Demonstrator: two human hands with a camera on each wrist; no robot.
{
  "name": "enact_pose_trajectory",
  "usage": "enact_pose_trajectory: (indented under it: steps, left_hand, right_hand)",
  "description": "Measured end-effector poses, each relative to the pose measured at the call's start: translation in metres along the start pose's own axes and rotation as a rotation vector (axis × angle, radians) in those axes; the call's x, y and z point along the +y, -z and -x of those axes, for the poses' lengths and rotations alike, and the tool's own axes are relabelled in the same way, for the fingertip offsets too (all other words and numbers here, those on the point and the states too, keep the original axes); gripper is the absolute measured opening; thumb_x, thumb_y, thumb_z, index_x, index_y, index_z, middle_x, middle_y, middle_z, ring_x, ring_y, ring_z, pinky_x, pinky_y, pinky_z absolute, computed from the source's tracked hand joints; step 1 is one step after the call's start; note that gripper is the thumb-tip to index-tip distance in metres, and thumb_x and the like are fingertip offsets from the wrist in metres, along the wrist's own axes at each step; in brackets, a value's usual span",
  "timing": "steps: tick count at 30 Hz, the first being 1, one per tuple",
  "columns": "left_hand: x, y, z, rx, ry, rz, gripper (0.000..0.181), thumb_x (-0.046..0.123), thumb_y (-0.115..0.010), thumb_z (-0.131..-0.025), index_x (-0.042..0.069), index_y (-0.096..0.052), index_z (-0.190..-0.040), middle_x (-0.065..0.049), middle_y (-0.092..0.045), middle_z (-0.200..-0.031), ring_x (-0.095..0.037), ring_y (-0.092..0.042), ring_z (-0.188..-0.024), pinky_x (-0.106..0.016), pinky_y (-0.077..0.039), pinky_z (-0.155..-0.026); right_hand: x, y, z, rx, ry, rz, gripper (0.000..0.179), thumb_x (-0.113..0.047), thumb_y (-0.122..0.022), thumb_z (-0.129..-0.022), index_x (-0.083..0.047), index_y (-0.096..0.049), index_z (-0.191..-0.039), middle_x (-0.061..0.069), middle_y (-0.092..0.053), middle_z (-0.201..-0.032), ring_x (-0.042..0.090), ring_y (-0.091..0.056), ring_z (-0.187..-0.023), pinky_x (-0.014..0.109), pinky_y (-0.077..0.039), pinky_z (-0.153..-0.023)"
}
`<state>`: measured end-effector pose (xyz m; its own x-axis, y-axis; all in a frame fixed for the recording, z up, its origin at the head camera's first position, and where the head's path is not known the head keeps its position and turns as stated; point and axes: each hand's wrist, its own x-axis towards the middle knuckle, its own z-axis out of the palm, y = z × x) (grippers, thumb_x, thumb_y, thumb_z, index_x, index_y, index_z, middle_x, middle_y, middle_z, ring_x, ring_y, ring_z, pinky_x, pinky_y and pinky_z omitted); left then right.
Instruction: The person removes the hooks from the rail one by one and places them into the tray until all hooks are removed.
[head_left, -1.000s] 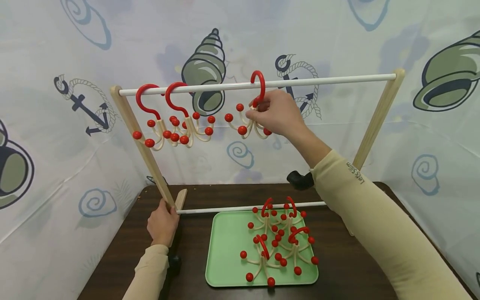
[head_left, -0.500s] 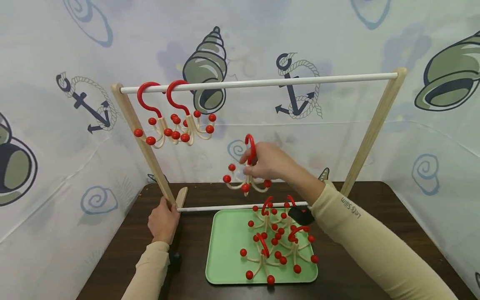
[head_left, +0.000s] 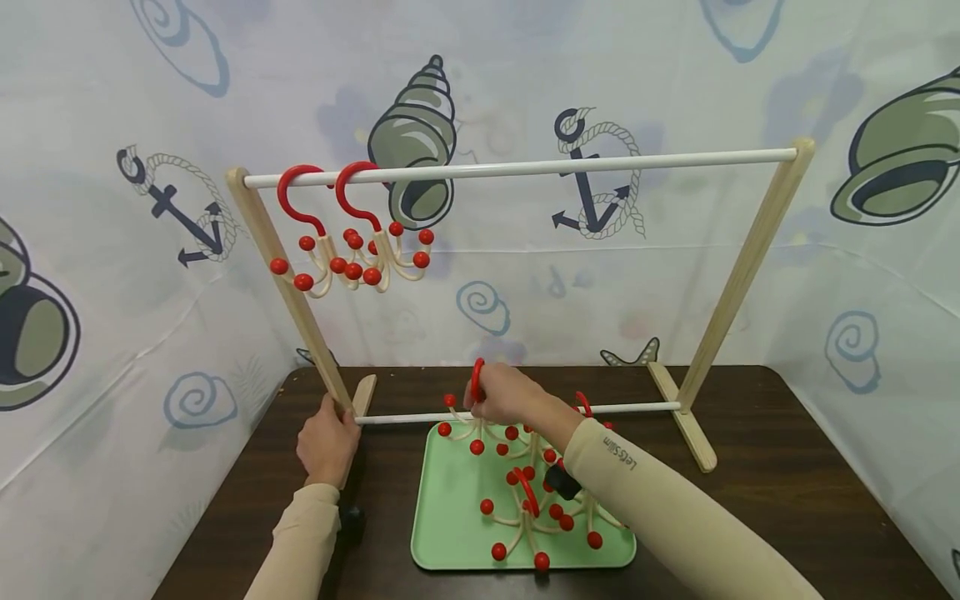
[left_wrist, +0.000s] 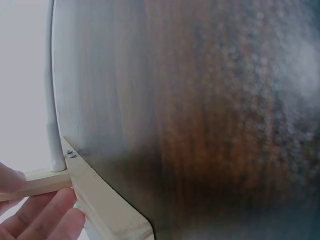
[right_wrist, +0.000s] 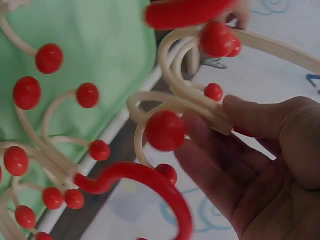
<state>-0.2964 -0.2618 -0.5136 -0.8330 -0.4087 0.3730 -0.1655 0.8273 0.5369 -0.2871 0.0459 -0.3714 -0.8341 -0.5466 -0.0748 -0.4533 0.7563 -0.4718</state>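
Note:
In the head view my right hand (head_left: pixel 513 398) pinches a hanger (head_left: pixel 477 382), with a red hook and curved cream arms tipped by red balls, over the back edge of the green tray (head_left: pixel 448 508). In the right wrist view, thumb and fingers hold this hanger (right_wrist: pixel 165 131) at its cream stem. Several like hangers (head_left: pixel 527 492) sit on the tray, partly hidden by my right arm. My left hand (head_left: pixel 328 446) grips the foot of the rack's left wooden post (head_left: pixel 303 321); in the left wrist view the fingers (left_wrist: pixel 47 215) curl around the wood.
Two hangers (head_left: pixel 378 237) hang near the left end of the rack's white top bar (head_left: pixel 600 164). A lower white bar (head_left: pixel 412 418) runs behind the tray. The right post (head_left: pixel 746 267) stands on a wooden foot (head_left: pixel 684 421) on the dark table (head_left: pixel 787 500).
My right hand has taken the hanger off the top bar and carried it down and slightly left, to the tray's back edge. My left hand stays at the post.

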Motion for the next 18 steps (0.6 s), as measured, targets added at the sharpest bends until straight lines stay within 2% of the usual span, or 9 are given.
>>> enact_pose_trajectory:
  steps: [3, 8, 14, 18]
  left_hand:
    - [0.003, 0.000, -0.001, 0.004, -0.004, 0.007, 0.024, 0.016, -0.062, -0.090, 0.003, -0.057, -0.109, -0.026, -0.066, -0.082, -0.048, -0.062, -0.070, -0.059, -0.043, -0.054]
    - [0.002, 0.000, 0.000, 0.017, -0.011, 0.011, 0.023, 0.016, -0.062, -0.089, 0.003, -0.057, -0.107, -0.026, -0.066, -0.081, -0.049, -0.061, -0.069, -0.059, -0.043, -0.053]
    - [0.003, 0.000, 0.000, 0.021, -0.010, 0.011, 0.024, 0.016, -0.062, -0.089, 0.003, -0.057, -0.108, -0.027, -0.066, -0.082, -0.050, -0.061, -0.070, -0.060, -0.043, -0.054]
    - [0.002, -0.001, 0.000, 0.014, -0.004, 0.012, 0.024, 0.016, -0.062, -0.089, 0.003, -0.057, -0.109, -0.027, -0.066, -0.083, -0.050, -0.062, -0.071, -0.060, -0.042, -0.054]
  right_hand:
    - [0.005, -0.009, -0.004, -0.018, -0.034, 0.026, 0.007, -0.012, -0.066, -0.092, -0.014, -0.072, -0.094, -0.006, -0.065, -0.083, 0.012, -0.057, -0.069, 0.028, -0.046, -0.066]
    - [0.009, -0.023, -0.011, -0.035, -0.050, 0.040, 0.008, -0.013, -0.066, -0.093, -0.009, -0.072, -0.090, -0.002, -0.060, -0.069, 0.013, -0.051, -0.059, 0.026, -0.040, -0.057]
    - [0.013, -0.031, -0.014, -0.024, -0.073, 0.048, 0.017, -0.016, -0.067, -0.093, -0.015, -0.067, -0.077, -0.003, -0.055, -0.064, 0.012, -0.047, -0.059, 0.026, -0.039, -0.058]
    - [0.016, -0.036, -0.016, -0.042, -0.082, 0.081, 0.016, -0.010, -0.064, -0.093, -0.014, -0.068, -0.079, -0.004, -0.049, -0.062, 0.013, -0.041, -0.060, 0.026, -0.036, -0.057]
